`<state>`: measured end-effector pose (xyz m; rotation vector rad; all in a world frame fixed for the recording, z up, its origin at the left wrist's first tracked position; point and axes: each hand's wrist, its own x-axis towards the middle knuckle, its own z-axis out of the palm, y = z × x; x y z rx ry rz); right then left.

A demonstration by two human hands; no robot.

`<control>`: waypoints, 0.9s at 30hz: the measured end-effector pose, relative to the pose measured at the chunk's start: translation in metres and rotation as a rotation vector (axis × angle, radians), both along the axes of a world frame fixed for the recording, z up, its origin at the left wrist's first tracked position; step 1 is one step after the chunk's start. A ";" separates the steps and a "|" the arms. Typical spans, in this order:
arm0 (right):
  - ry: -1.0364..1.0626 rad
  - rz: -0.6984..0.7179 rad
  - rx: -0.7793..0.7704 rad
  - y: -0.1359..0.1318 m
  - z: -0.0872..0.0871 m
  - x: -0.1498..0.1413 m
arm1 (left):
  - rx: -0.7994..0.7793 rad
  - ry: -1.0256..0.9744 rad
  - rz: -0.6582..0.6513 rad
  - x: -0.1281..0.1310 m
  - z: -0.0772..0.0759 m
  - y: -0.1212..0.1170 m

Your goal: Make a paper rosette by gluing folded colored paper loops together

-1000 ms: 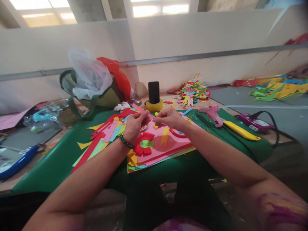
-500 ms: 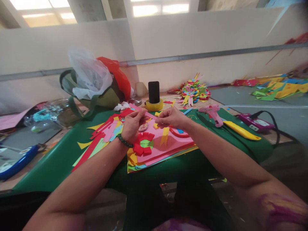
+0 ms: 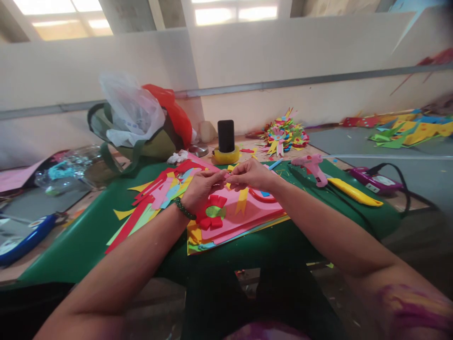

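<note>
My left hand [image 3: 203, 186] pinches a pink paper strip [image 3: 204, 163], whose free end slants up and left behind the fingers. Fingertip to fingertip with it, my right hand [image 3: 249, 174] is closed on the strip's other end, which the fingers mostly hide. Below the hands lies a stack of coloured sheets with pink paper [image 3: 231, 226] on top. On that stack rest a red paper flower with a green centre [image 3: 215, 212], a yellow notched ribbon piece [image 3: 242, 200] and a red ring-shaped item [image 3: 264, 196], partly covered by my right wrist.
Cut paper strips [image 3: 141, 212] spread to the left on the green cover [image 3: 85, 236]. A pink glue gun [image 3: 311, 167] and a yellow-handled cutter [image 3: 356, 191] lie right. Behind stand a phone [image 3: 226, 135], finished paper flowers [image 3: 283, 134] and a bag [image 3: 152, 146].
My left hand has slid right along the pink strip until its fingertips meet those of my right hand. The stretch of strip between the hands is now hidden.
</note>
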<state>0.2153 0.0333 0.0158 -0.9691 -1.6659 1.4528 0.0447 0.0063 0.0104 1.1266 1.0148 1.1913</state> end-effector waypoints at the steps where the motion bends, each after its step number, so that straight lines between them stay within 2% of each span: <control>1: 0.006 0.006 -0.007 0.001 -0.001 0.001 | -0.005 0.002 0.019 -0.001 0.001 0.001; 6: 0.017 0.052 -0.036 0.004 -0.002 0.005 | 0.050 -0.054 0.122 -0.009 0.008 0.004; 12: 0.015 0.051 -0.036 0.002 0.001 0.007 | 0.127 -0.098 0.231 -0.014 0.010 0.009; 19: -0.005 0.023 -0.055 0.002 0.003 0.013 | 0.191 -0.327 0.531 -0.052 0.031 0.032; 21: 0.030 -0.013 -0.042 0.002 0.003 0.013 | 0.167 -0.342 0.490 -0.053 0.032 0.032; 24: 0.058 -0.058 -0.017 0.001 0.002 0.008 | 0.052 -0.183 0.222 -0.038 0.025 0.023; 27: 0.039 -0.060 0.001 0.001 -0.003 0.001 | 0.030 -0.098 0.076 -0.020 0.017 0.011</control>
